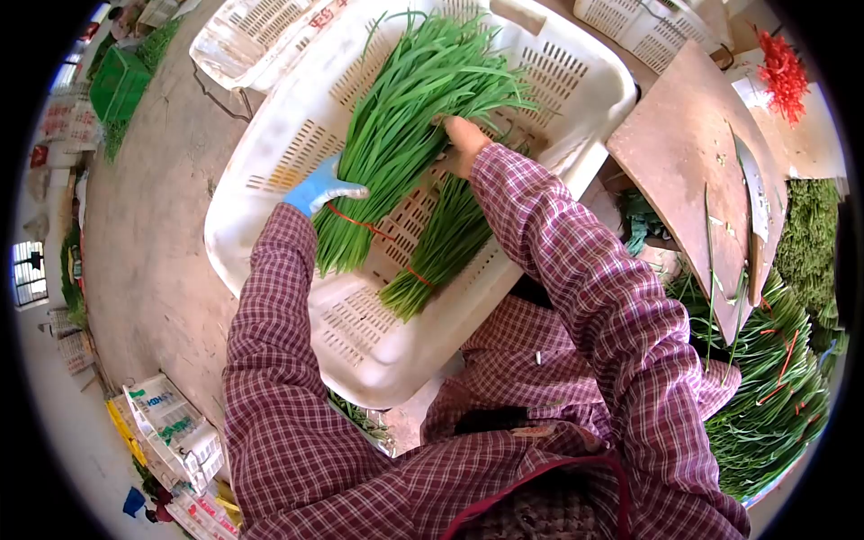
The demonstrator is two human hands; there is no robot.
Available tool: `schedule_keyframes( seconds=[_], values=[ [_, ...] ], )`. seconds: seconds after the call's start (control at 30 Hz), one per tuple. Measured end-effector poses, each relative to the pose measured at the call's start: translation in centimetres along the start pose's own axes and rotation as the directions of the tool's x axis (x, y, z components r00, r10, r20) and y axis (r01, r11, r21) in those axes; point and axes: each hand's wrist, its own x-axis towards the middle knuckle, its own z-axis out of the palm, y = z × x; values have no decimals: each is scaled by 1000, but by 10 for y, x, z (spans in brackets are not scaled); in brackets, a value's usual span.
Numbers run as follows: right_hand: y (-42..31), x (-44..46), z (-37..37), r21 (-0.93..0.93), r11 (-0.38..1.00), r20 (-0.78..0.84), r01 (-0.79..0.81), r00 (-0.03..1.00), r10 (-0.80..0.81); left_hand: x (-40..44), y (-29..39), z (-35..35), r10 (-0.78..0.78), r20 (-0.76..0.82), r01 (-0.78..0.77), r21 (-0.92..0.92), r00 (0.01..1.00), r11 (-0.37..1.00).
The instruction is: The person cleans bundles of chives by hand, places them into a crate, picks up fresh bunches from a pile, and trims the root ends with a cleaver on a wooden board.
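Observation:
A white slotted plastic crate (360, 351) lies in front of me. In it, a large bunch of long green leaves (396, 117) is tied low down with a red band. My left hand (324, 187), in a blue glove, grips this bunch at its left side, just above the band. My right hand (465, 144) is bare and closed at the bunch's right edge, its fingertips partly hidden by leaves. A smaller banded bunch (441, 243) rests on the crate floor, to the right of and below the large one.
At the right are a tilted board (666, 153) with a knife (752, 193) on it, red ties (783, 76) and a big heap of green bunches (765, 405). More white crates (243, 40) stand beyond; a green basket (119, 85) is far left.

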Motion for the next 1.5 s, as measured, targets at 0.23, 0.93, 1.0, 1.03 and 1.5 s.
schedule_keyframes(
  seconds=[0.23, 0.93, 1.0, 1.03, 1.5],
  values=[
    [-33, -38, -34, -724, 671, -27, 161, 965, -260, 55, -113, 43, -188, -91, 208, 358, 978, 910],
    [-1, -233, -116, -556, 615, 267, 559, 821, -504, 49, -160, 82, -342, -3, 321, 352, 940, 879],
    [6, -256, -126, -536, 667, 209, 517, 847, -489, 64, -193, 77, -278, 61, 261, 196, 959, 945],
    [13, -263, -130, -540, 697, 144, 473, 867, -477, 68, -190, 79, -234, 87, 218, 161, 968, 963],
    [71, -339, -177, -778, 266, 41, 569, 469, -882, 134, -138, 139, -159, 76, 123, 351, 984, 928]
  ],
)
